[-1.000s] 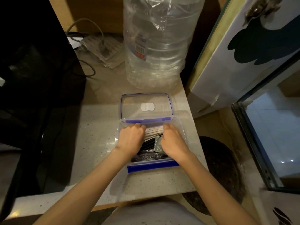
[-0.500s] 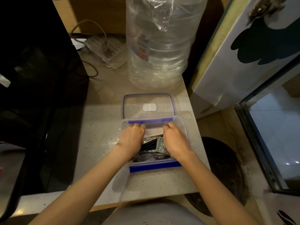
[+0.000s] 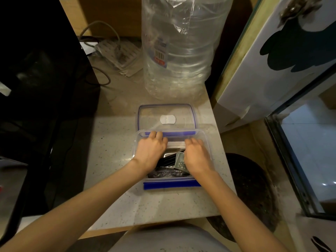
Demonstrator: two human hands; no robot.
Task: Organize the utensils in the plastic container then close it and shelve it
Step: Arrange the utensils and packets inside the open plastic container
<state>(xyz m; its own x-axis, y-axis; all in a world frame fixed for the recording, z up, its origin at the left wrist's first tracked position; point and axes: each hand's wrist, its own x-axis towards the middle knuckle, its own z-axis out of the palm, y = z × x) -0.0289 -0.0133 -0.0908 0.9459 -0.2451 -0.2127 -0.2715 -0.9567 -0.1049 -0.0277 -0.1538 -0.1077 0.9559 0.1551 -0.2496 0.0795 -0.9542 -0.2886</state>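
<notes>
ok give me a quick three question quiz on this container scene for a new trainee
1. True or false: the lid is already snapped onto the plastic container.
2. Where does the lid lie? A) behind the container, nearer the big water bottle B) on the floor C) under the container
3. Fill in: the left hand and right hand are both inside the ____, at a bundle of pale sticks.

Key: 1 false, the lid lies flat on the counter. 2 A. 3 container.
</notes>
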